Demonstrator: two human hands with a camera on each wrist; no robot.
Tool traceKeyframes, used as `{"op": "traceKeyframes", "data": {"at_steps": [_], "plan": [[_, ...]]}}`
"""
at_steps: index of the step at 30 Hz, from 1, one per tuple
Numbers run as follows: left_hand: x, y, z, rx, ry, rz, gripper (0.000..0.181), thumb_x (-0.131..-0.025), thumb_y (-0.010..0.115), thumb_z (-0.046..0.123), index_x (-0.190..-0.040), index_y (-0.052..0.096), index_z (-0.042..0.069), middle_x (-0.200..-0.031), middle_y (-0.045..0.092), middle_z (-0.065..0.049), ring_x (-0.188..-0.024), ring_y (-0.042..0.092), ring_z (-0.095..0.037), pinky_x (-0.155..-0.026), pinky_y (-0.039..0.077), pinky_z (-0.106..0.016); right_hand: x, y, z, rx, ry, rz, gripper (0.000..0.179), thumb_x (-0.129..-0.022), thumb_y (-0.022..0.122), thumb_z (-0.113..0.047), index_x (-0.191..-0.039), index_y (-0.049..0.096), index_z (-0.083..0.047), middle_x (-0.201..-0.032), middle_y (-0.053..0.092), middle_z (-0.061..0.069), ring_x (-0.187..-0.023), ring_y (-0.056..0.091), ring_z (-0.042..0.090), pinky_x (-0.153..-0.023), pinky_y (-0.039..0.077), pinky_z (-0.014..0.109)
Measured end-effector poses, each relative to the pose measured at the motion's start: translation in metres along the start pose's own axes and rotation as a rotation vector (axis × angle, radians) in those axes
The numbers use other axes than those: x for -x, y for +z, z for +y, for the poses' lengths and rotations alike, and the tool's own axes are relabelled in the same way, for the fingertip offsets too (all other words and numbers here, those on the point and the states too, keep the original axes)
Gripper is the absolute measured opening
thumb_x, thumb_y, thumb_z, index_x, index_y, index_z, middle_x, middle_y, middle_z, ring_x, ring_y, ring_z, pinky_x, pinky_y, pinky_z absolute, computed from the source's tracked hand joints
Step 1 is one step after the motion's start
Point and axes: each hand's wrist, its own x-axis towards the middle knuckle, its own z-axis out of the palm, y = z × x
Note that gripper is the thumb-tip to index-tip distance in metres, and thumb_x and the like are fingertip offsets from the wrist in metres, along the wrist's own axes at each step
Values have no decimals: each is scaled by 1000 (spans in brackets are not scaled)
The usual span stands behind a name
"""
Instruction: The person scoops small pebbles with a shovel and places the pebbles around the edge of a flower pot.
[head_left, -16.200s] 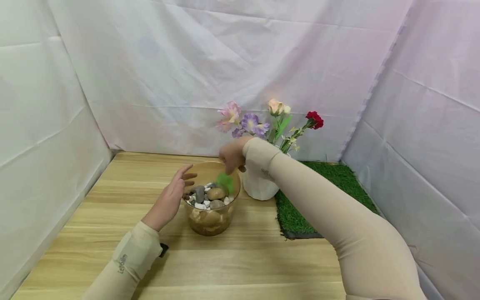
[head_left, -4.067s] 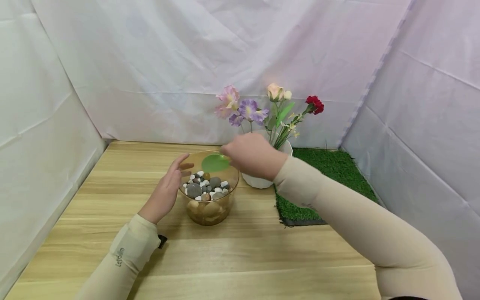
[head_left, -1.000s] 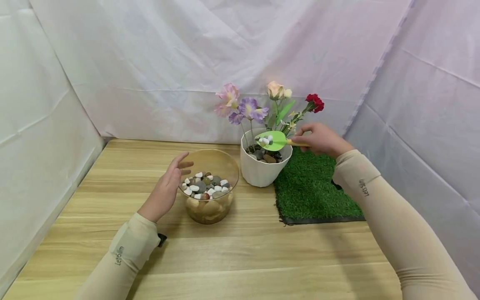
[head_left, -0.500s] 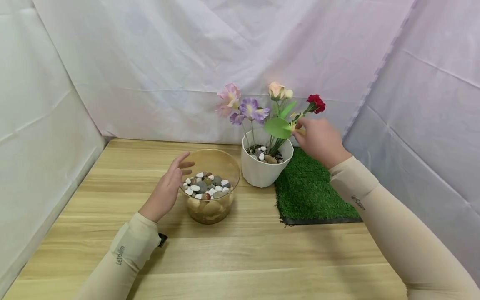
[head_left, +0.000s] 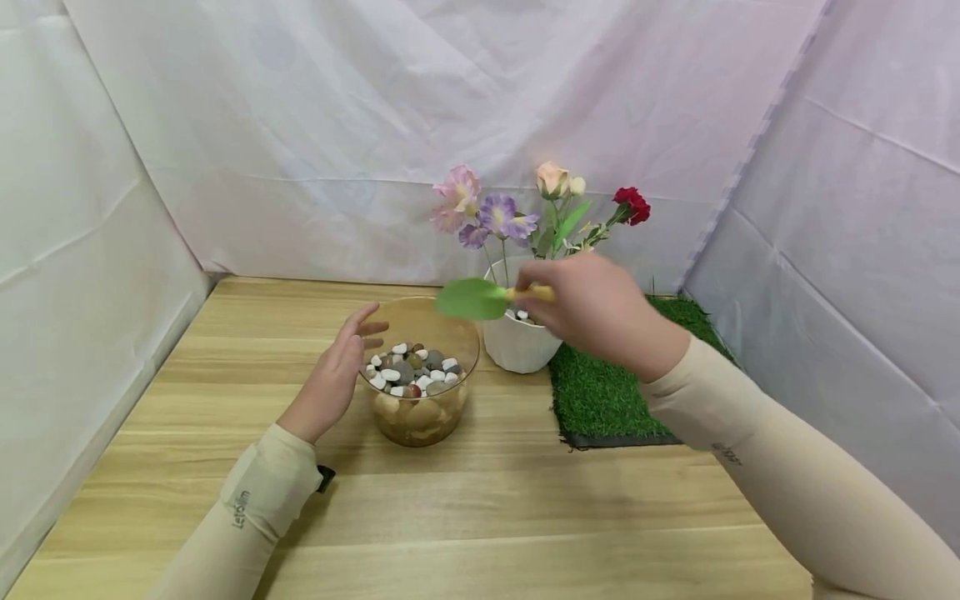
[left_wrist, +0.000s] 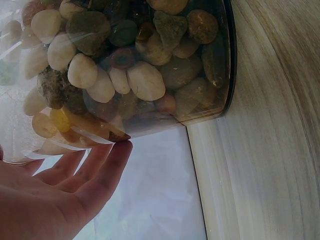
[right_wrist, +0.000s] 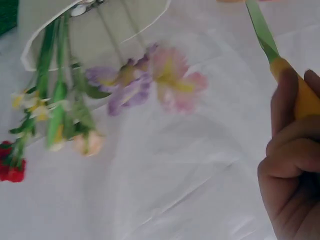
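My right hand grips the yellow handle of a small trowel. Its green blade points left, over the gap between the bowl and the pot and overlapping the bowl's back rim. An amber see-through bowl holds many pebbles, white, grey and brown. Against the bowl's left side rests my left hand, thumb up, with extended fingertips touching the wall in the left wrist view. A white flowerpot stands right of the bowl, partly hidden by my right hand; a few white pebbles show inside.
Artificial flowers rise from the pot: a pink-and-purple one, a peach rose and a red carnation. A green turf mat lies to the right on the wooden table. White cloth hangs around the back and sides.
The trowel carried pebbles over the pot a second ago, then tipped; white pebbles appeared in the pot. My right hand has since swung it left toward the bowl. The left hand stayed put.
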Motion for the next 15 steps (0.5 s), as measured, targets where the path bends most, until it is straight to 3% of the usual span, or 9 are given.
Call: {"op": "traceKeyframes", "data": {"at_steps": [5,10,13,15], "plan": [[0,0,0,-4,0,5,54,-121,20,37,-174,19,31,-163,45,-18,-146,46,-48,-111,36,-77,-21,14,-35,167,-32,-207,10,-106,75,-25,-108,80,-16,-90,73,-1,-76,64,19,-57,55,38],[0,0,0,-15,-7,7,54,-121,20,39,-174,18,30,-163,45,-17,-146,47,-47,-111,38,-76,-52,23,-70,409,-157,-300,19,-105,64,-7,-90,74,-14,-84,69,1,-69,63,18,-58,61,41],[-1,-1,0,-15,-5,4,54,-120,19,41,-174,19,32,-163,45,-16,-146,46,-47,-111,38,-76,-73,23,-90,544,-213,-381,23,-108,59,-7,-96,78,-14,-91,72,1,-70,62,15,-65,64,39],[-1,-1,0,-10,-1,4,54,-120,20,41,-174,19,33,-163,45,-15,-146,46,-47,-111,37,-77,-90,20,-98,596,-235,-479,17,-107,64,-11,-102,79,-14,-97,73,0,-75,60,13,-74,63,37]]}}
